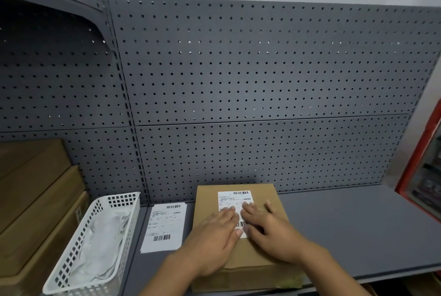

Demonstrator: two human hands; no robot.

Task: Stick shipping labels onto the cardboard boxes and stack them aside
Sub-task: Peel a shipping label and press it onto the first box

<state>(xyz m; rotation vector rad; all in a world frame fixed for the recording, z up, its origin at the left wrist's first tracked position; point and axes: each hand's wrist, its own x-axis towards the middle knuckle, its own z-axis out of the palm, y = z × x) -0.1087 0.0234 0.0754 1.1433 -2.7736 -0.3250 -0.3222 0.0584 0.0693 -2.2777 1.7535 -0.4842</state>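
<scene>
A brown cardboard box [241,255] lies flat on the grey shelf, near its front edge. A white shipping label [232,200] with barcodes sits on the box's top face. My left hand [214,240] lies flat with straight fingers pressing the label's left part. My right hand [269,231] lies flat beside it, fingers pressing the label's right and lower part. The hands hide much of the label's lower half. To the left of the box, another shipping label sheet [163,226] lies loose on the shelf.
A white plastic basket [128,219] holding crumpled clear backing stands at the left. Stacked cardboard boxes [40,200] fill the far left. A grey pegboard wall [262,92] rises behind. Bare shelf surface [346,224] stretches to the right; a red-framed cabinet [422,176] stands beyond.
</scene>
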